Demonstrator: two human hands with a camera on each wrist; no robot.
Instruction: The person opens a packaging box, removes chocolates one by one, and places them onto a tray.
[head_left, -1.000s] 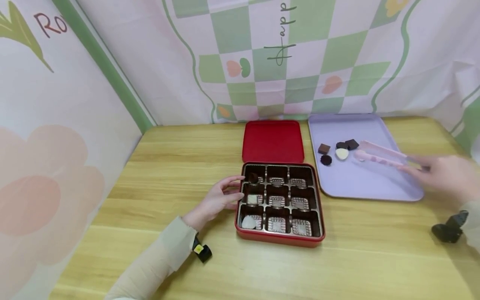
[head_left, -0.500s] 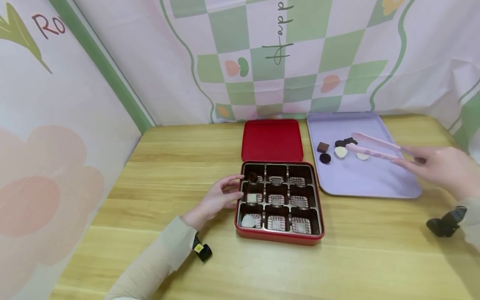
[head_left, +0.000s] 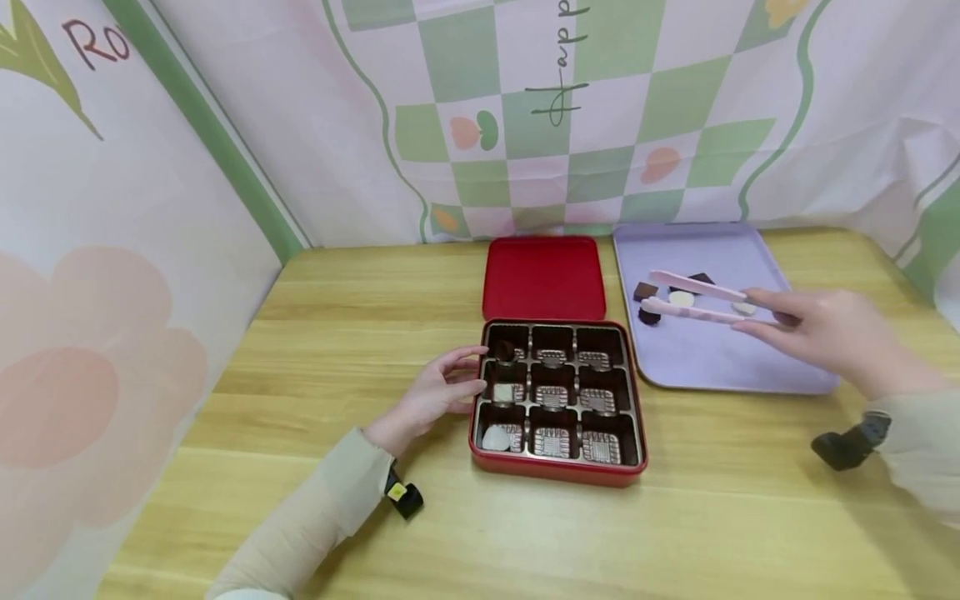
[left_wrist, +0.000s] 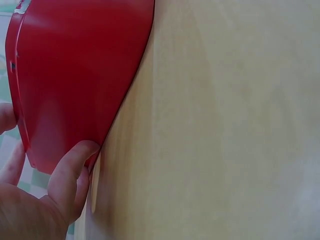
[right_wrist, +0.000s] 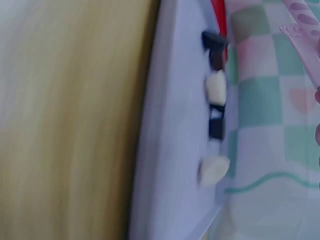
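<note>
My left hand (head_left: 438,390) rests its fingertips against the left side of a red tin box (head_left: 558,475). Inside the tin is a brown divided insert; its left column bears a dark chocolate (head_left: 506,351), a square white piece (head_left: 503,392) and a rounded white piece (head_left: 496,437). My right hand (head_left: 832,333) holds pink tongs (head_left: 697,313) over the lilac tray (head_left: 742,367), the tips spread apart with nothing visible between them. Beneath or beside the tongs lie a brown square chocolate (head_left: 646,291), a dark round one (head_left: 648,317), white pieces (head_left: 681,299) and dark pieces partly hidden.
A red lid (head_left: 543,279) lies flat behind the tin, left of the tray. The wooden table (head_left: 337,333) extends to a patterned cloth (head_left: 536,158) at the back and left. In the right wrist view, chocolates appear blurred along the tray.
The right hand has moved left with the tongs, from beside the white piece at the right to above the chocolates at the tray's left. The left hand stays at the tin.
</note>
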